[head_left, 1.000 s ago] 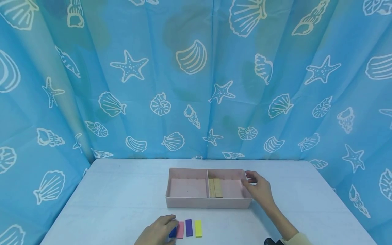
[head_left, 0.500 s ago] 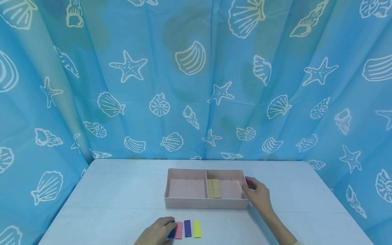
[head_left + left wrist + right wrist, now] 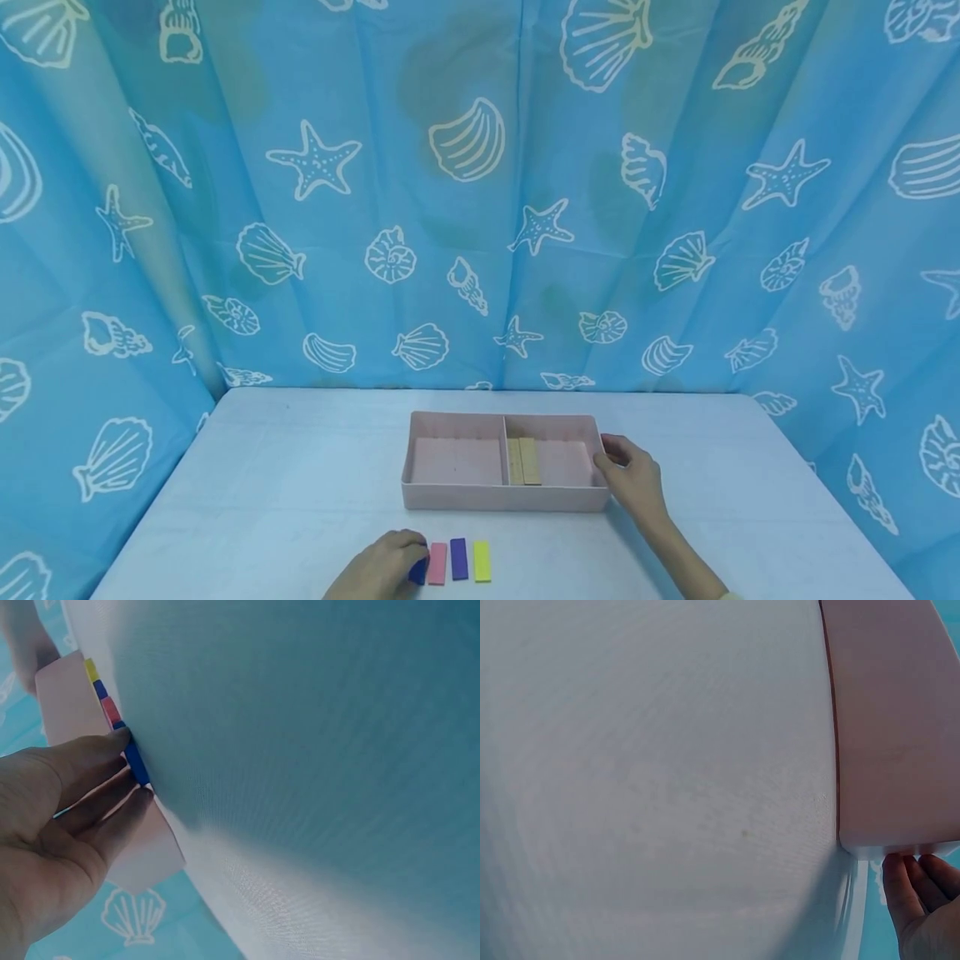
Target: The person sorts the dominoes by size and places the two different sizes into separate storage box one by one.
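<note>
In the head view my left hand (image 3: 378, 565) pinches a dark blue block (image 3: 417, 570) on the white tabletop. The left wrist view shows the thumb at one end of this blue block (image 3: 136, 761) and fingertips at the other. Right of it lie a pink block (image 3: 437, 564), a purple block (image 3: 459, 559) and a yellow block (image 3: 482, 562), side by side. My right hand (image 3: 633, 477) holds the right end of a pink two-compartment box (image 3: 502, 498), thumb at the rim. In the right wrist view its fingertips (image 3: 897, 864) touch the end wall from outside.
Two tan wooden pieces (image 3: 523, 462) lie in the box's right compartment, against the divider (image 3: 504, 450). The white table (image 3: 300, 467) extends around the box. A blue shell-print curtain (image 3: 465, 208) hangs behind and at both sides.
The right hand's fingers have drawn in against the box's end. The box and blocks appear slightly further left, as does the whole view. The left hand stays at the blue block.
</note>
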`<act>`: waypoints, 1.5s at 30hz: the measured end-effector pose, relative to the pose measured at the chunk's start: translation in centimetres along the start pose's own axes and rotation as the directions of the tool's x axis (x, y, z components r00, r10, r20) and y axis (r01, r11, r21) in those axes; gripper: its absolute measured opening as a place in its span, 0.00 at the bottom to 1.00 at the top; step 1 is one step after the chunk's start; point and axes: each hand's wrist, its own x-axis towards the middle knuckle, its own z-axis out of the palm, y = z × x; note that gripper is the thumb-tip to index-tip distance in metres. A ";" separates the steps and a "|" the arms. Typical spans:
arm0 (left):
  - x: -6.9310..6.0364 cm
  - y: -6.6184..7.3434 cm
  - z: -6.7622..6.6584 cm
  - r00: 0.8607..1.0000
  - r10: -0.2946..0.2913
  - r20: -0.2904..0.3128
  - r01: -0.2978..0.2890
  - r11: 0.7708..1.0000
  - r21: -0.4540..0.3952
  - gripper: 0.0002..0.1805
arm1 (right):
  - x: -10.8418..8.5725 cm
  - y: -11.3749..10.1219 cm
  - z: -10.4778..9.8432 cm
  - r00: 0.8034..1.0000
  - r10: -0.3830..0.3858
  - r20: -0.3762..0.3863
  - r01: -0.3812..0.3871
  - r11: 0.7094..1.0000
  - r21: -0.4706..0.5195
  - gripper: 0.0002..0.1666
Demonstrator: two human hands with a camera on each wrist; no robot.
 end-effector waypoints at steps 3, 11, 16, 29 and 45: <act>0.0 -0.1 -0.1 0.999 0.020 -0.025 -0.020 1.000 0.002 0.14 | 0.1 -0.1 -0.1 0.999 0.024 0.025 -0.025 1.000 0.014 0.24; 0.2 0.4 -0.5 0.999 -0.052 0.012 0.052 0.998 0.029 0.12 | 0.2 0.0 -0.1 0.999 0.032 0.033 -0.033 0.999 0.019 0.24; -0.1 0.6 -1.0 0.998 -0.044 -0.042 0.045 0.999 0.023 0.12 | 0.1 -0.5 -0.1 1.000 0.027 0.016 -0.027 1.000 0.015 0.24; 0.0 2.9 -4.4 0.987 -0.017 -0.163 0.014 1.000 -0.021 0.19 | 0.1 -0.2 0.0 0.999 0.035 0.025 -0.036 0.999 0.022 0.24; 5.0 5.2 -6.8 0.919 0.149 -0.365 -0.152 0.988 0.020 0.19 | 2.2 4.9 1.7 1.000 -0.017 -0.007 0.017 1.000 0.006 0.22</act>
